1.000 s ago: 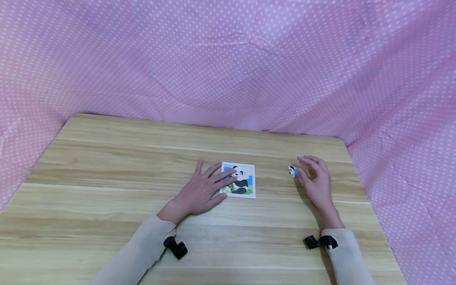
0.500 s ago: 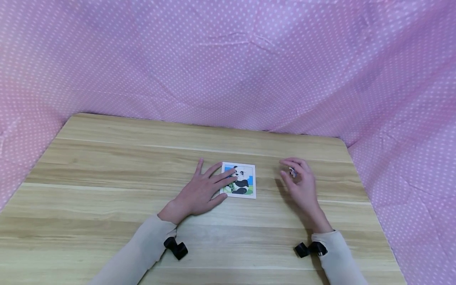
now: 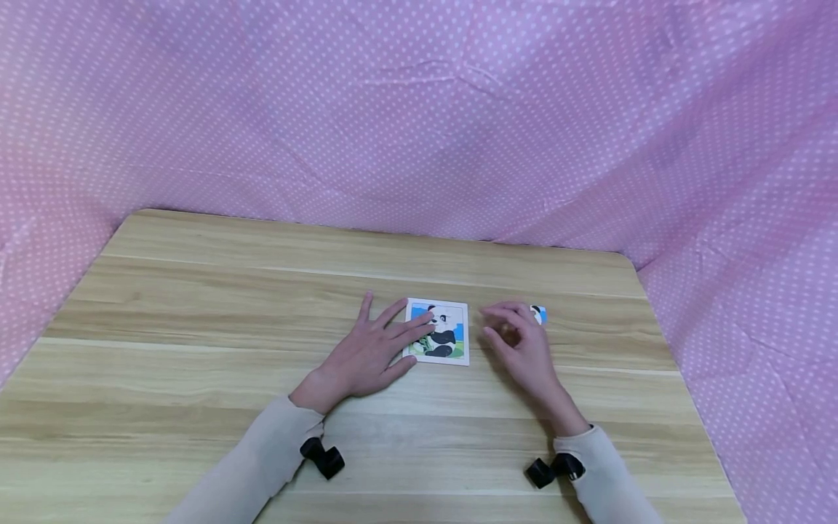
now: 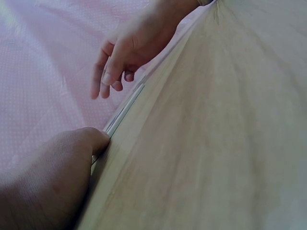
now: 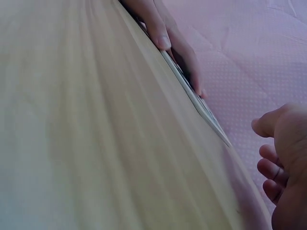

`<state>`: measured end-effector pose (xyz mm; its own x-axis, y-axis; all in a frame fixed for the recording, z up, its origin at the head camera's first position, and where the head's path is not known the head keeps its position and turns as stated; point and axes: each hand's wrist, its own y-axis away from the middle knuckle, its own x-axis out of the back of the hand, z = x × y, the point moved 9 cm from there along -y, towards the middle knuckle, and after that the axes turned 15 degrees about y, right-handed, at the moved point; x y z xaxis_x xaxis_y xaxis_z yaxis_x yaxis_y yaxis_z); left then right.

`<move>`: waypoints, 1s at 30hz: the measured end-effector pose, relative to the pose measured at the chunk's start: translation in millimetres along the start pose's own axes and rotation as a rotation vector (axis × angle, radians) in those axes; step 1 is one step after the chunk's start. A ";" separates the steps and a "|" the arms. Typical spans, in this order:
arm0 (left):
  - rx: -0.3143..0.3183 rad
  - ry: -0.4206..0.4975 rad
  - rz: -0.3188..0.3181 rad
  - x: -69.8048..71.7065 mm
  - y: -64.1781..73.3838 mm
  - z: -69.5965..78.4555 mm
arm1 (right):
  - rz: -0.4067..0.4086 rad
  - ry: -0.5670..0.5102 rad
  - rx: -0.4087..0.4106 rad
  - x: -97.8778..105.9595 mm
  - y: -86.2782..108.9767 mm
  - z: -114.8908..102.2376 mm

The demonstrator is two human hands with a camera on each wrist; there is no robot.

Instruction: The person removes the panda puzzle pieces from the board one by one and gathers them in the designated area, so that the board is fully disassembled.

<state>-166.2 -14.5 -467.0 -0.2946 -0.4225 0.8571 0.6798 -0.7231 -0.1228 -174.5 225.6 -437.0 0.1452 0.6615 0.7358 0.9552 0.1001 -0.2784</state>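
Observation:
My left hand (image 3: 373,353) lies spread flat, with its fingers over the left part of a square panda jigsaw puzzle (image 3: 447,338) in a white frame. A pale area shows at the upper right of the picture. Just right of the puzzle, my right hand (image 3: 524,349) hovers over the table, thumb and forefinger bent towards each other with nothing visible between them. Behind its knuckles lies a small blue, white and black puzzle piece (image 3: 540,313), partly hidden. In the left wrist view, the right hand's fingers (image 4: 117,62) hang loosely near the puzzle's far end.
The wooden table (image 3: 216,313) has rounded far corners. Pink dotted cloth (image 3: 419,124) hangs behind it and at both sides. A black band with a small camera (image 3: 553,469) sits on each sleeve.
My right hand has moved left, from beside the loose puzzle piece, past it, to near the puzzle's right edge. The piece stays where it was. My left hand has kept still.

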 end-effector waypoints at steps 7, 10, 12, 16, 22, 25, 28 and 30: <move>0.009 0.003 -0.015 -0.6 -1.1 0.0 | -0.067 0.087 0.016 -14.4 3.5 -3.7; 0.002 -0.002 -0.014 -0.6 -1.4 0.8 | -0.066 0.113 0.032 -16.4 4.4 -5.9; -0.001 -0.011 -0.012 -0.4 -1.3 1.1 | -0.070 0.128 0.036 -18.2 4.3 -6.3; -0.003 -0.041 -0.016 -0.6 -1.2 1.4 | -0.078 0.163 0.041 -21.5 3.6 -7.9; -0.004 -0.076 -0.034 -1.5 -1.4 1.9 | -0.075 0.200 0.049 -25.2 3.6 -13.4; -0.003 -0.077 -0.035 -1.4 -1.5 2.1 | -0.072 0.216 0.051 -27.0 3.4 -15.0; -0.003 -0.073 -0.035 -1.5 -1.5 2.1 | -0.072 0.227 0.048 -27.8 3.4 -14.9; -0.003 -0.069 -0.034 -1.5 -1.6 2.0 | -0.072 0.232 0.045 -27.9 3.4 -15.1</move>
<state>-165.5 -11.6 -467.1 -0.2702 -0.3594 0.8932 0.6684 -0.7378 -0.0946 -171.4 196.3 -449.3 0.1371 0.4634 0.8755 0.9536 0.1776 -0.2433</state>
